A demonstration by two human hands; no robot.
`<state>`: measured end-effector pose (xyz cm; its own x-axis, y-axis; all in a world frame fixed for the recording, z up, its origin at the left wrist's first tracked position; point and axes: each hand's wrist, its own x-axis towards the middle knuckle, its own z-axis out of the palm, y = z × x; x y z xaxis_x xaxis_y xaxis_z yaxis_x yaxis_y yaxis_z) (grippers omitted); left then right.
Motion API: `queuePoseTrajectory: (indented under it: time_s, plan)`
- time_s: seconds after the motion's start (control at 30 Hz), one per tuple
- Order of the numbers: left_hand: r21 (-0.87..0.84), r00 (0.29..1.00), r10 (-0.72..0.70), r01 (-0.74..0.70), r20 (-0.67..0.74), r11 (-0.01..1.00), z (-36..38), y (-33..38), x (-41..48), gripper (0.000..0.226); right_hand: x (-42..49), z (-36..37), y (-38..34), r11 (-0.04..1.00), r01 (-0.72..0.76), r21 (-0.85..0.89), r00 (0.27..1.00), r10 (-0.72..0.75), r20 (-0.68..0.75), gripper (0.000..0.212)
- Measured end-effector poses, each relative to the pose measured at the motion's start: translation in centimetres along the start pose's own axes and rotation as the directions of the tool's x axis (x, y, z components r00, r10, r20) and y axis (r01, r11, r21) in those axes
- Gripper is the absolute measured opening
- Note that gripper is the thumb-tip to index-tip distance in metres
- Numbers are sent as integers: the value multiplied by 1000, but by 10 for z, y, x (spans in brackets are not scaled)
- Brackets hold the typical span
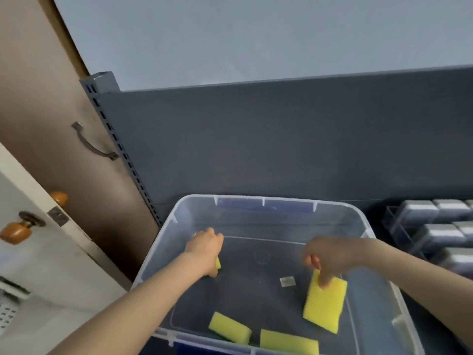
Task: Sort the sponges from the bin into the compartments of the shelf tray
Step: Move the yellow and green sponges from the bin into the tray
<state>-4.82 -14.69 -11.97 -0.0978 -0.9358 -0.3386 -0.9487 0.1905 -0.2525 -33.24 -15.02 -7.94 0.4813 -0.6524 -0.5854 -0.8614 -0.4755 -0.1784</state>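
Observation:
A clear plastic bin (176, 221) stands in front of me on the shelf. My right hand (330, 257) is inside it, pinching the top edge of a yellow sponge (323, 304) that hangs upright. My left hand (206, 248) is at the bin's left side, closed around another yellow sponge (218, 263) of which only a sliver shows. Two more yellow sponges lie on the bin floor near the front, one (229, 327) left and one (289, 343) at the front edge. The shelf tray (389, 219) with clear dividers sits to the right, holding rows of grey sponges (435, 235).
A dark grey shelf back panel (256, 142) rises behind the bin, with a slotted upright post (120, 147) at its left. A brown door with a metal handle (93, 143) and a white door with orange knobs (15, 230) stand at the left.

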Motion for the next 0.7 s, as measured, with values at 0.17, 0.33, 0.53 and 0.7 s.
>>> queuePoseTrajectory:
  time_s: [0.17,0.33,0.53,0.7]
  plan:
    - [-206,990,19,-47,-138,977,-6,-1,3,46,6,-10,-34,990,-48,130,792,117,-599,24]
    - [-487,934,-39,-150,-356,860,-12,-4,8,35,14,28,-55,984,-122,-131,913,59,-403,27]
    - [-492,967,31,-156,-252,857,-4,-7,16,23,20,35,-55,995,-98,15,925,97,-369,22]
    - [-463,958,55,-186,-281,867,-1,-3,19,45,44,25,-56,985,-17,-169,922,-50,-384,66]
